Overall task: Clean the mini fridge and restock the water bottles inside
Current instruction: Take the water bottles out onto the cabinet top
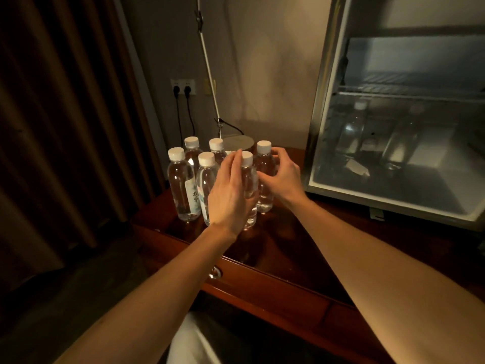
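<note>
On the desk (pixel 288 240) beside the open fridge (pixel 393 127), the left hand (pixel 231 195) wraps one bottle (pixel 249 179) while the right hand (pixel 282 177), fingers spread, holds nothing yet; lifting carelessly could topple the packed bottles (pixel 183 185).

Left hand (pixel 231 195) and right hand (pixel 282 174) around water bottles (pixel 183 185), open mini fridge (pixel 393 127) beside
</note>
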`<state>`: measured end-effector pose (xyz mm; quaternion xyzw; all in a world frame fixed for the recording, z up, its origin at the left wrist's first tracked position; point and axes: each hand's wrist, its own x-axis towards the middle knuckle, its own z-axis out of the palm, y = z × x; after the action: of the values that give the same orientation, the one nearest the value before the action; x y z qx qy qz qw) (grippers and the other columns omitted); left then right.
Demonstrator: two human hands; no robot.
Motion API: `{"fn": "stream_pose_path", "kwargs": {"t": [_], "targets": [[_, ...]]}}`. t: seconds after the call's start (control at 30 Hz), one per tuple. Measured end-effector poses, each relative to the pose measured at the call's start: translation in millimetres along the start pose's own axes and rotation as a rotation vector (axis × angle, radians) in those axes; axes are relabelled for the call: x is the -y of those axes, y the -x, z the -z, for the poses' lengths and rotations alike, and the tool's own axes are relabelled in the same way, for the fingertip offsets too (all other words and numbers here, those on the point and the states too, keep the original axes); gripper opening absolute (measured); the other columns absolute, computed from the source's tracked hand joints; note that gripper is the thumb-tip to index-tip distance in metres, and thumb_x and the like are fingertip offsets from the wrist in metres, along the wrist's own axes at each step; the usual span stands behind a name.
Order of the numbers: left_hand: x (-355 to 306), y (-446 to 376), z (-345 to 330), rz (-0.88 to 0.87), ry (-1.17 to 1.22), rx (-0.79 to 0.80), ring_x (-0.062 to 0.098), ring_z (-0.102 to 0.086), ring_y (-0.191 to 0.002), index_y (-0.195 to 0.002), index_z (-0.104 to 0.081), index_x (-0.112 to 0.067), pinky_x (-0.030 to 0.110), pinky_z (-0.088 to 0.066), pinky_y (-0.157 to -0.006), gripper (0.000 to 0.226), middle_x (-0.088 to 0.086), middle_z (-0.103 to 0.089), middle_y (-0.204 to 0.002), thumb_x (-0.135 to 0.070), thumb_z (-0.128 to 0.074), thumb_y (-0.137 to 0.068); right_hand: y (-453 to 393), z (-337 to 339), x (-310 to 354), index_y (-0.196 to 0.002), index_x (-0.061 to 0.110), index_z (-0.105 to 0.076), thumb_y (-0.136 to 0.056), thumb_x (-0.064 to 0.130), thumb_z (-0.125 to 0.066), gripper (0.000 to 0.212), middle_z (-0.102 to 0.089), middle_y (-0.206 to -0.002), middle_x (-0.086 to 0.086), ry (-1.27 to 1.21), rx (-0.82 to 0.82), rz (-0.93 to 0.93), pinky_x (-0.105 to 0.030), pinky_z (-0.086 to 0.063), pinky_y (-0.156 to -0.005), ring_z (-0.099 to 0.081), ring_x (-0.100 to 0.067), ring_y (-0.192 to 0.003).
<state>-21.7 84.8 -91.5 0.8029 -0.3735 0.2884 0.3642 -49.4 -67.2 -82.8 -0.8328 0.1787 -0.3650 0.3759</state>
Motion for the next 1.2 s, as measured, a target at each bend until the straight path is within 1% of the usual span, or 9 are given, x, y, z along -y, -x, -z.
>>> {"fn": "stream_pose_path", "kwargs": {"t": [0.1, 0.23, 0.4, 0.5, 0.63, 0.83, 0.93, 1.07, 1.2], "targets": [[-10.5, -4.3, 2.5, -0.068, -0.106, -0.053, 0.024, -0.042, -0.134, -0.143, -0.042, -0.015, 0.039, -0.039, -0.108, 0.086, 0.005, -0.043, -0.148, -0.038, -0.083, -0.071, 4.8, 15.3, -4.5, -0.132, 0.023, -0.047, -0.068, 0.037, -0.087, 0.076, -0.06, -0.122, 0.0, 0.07, -0.005, -0.003, -0.033, -0.05, -0.094, -0.056, -0.014, -0.112], [-29.7, -7.6, 3.4, -0.185, -0.178, -0.082, 0.022, -0.04, -0.134, -0.133, -0.054, -0.019, 0.04, -0.024, -0.115, 0.064, 0.002, -0.048, -0.145, -0.039, -0.075, -0.077, 20.7, 55.5, -16.0, -0.132, 0.02, -0.049, -0.071, 0.032, -0.085, 0.071, -0.06, -0.123, -0.002, 0.203, -0.021, 0.008, -0.032, -0.049, -0.093, -0.056, -0.017, -0.113], [-73.0, -5.4, -9.1, -0.324, -0.139, -0.036, 0.021, -0.05, -0.122, -0.121, -0.064, -0.016, 0.036, -0.029, -0.107, 0.048, 0.0, -0.061, -0.129, -0.033, -0.071, -0.077, 41.6, 120.5, -42.6, -0.128, 0.027, -0.05, -0.074, 0.038, -0.082, 0.064, -0.061, -0.12, -0.001, 0.385, -0.032, -0.057, -0.042, -0.053, -0.087, -0.059, -0.021, -0.109], [-102.1, -5.8, -26.5, -0.354, -0.102, 0.078, 0.022, -0.054, -0.12, -0.121, -0.062, -0.015, 0.033, -0.029, -0.104, 0.052, 0.0, -0.062, -0.126, -0.034, -0.073, -0.074, 48.2, 164.7, -55.4, -0.129, 0.029, -0.049, -0.074, 0.039, -0.081, 0.064, -0.059, -0.125, -0.001, 0.455, -0.06, -0.124, -0.043, -0.053, -0.088, -0.059, -0.022, -0.11], [-139.8, -14.4, -57.4, -0.315, -0.058, 0.235, 0.02, -0.046, -0.13, -0.134, -0.053, -0.019, 0.035, -0.03, -0.11, 0.06, -0.002, -0.054, -0.138, -0.042, -0.068, -0.082, 44.8, 220.5, -77.9, -0.13, 0.027, -0.05, -0.073, 0.038, -0.082, 0.066, -0.059, -0.126, -0.004, 0.5, -0.136, -0.205, -0.043, -0.051, -0.091, -0.058, -0.026, -0.114], [-174.8, -53.9, -114.5, -0.299, 0.004, 0.329, 0.018, -0.042, -0.132, -0.138, -0.047, -0.02, 0.034, -0.03, -0.11, 0.061, -0.002, -0.051, -0.14, -0.045, -0.064, -0.085, 10.6, 269.2, -107.2, -0.131, 0.028, -0.05, -0.075, 0.046, -0.078, 0.065, -0.06, -0.127, -0.002, 0.506, -0.254, -0.276, -0.04, -0.052, -0.084, -0.059, -0.026, -0.113], [-185.0, -82.0, -147.9, -0.233, 0.034, 0.365, 0.021, -0.046, -0.128, -0.137, -0.046, -0.022, 0.036, -0.036, -0.104, 0.061, -0.001, -0.051, -0.139, -0.045, -0.065, -0.084, -19.8, 278.6, -127.2, -0.133, 0.027, -0.048, -0.076, 0.045, -0.078, 0.067, -0.059, -0.128, -0.002, 0.496, -0.261, -0.296, -0.037, -0.052, -0.085, -0.058, -0.025, -0.114], [-184.9, -118.6, -191.8, -0.1, 0.111, 0.406, 0.03, -0.056, -0.115, -0.136, -0.036, -0.025, 0.042, -0.049, -0.079, 0.065, 0.003, -0.051, -0.134, -0.047, -0.066, -0.083, -59.3, 277.8, -155.0, -0.137, 0.026, -0.043, -0.077, 0.039, -0.078, 0.071, -0.055, -0.132, -0.006, 0.433, -0.255, -0.303, -0.036, -0.048, -0.088, -0.055, -0.028, -0.119], [-182.2, -147.6, -236.7, 0.093, 0.225, 0.382, 0.034, -0.055, -0.117, -0.138, -0.035, -0.016, 0.04, -0.045, -0.082, 0.076, 0.009, -0.049, -0.138, -0.044, -0.074, -0.079, -92.2, 266.5, -178.3, -0.146, 0.028, -0.034, -0.071, 0.045, -0.081, 0.09, -0.051, -0.137, -0.006, 0.404, -0.329, -0.306, -0.04, -0.047, -0.095, -0.05, -0.03, -0.124]]}}
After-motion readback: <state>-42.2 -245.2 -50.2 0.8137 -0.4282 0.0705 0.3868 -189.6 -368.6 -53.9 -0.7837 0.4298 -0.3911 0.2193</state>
